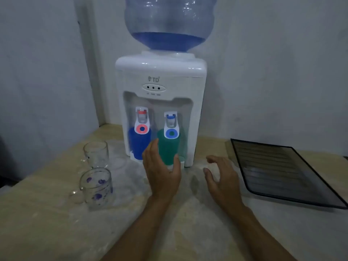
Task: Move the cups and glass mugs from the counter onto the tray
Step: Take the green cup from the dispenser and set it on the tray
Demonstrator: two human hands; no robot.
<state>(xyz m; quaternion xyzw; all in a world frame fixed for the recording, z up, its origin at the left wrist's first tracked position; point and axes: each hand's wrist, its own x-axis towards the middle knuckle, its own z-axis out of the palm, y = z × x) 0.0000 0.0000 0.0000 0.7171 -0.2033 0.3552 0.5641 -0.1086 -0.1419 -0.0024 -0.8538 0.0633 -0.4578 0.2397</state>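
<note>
So, counting from my feed: I see two plastic cups and two glass mugs, four pieces in all, and none of them is on the tray (320, 194) yet. The blue cup (139, 146) stands upright in the dispenser's recess under the red tap (142, 120), and the green cup (168, 149) stands upright beside it under the blue tap (171, 125). The two mugs sit on the counter (47, 223) to the left of the water dispenser (160, 72): the far glass mug (96, 154) is plain and clear, and the near glass mug (97, 187) carries purple flower prints; they stand close together, though I cannot tell whether they touch. My left hand (162, 172) is spread open around the green cup, fingers on its left side and thumb at its right, but I cannot tell whether it actually presses the cup. My right hand (222, 178) is loosely open with curled fingers, holds nothing, and hovers over the counter between the dispenser and the tray. That one dark rectangular tray lies flat at the right, well apart from all four vessels. One large blue water bottle (168, 23) sits inverted on top of the dispenser, partly filled.
</note>
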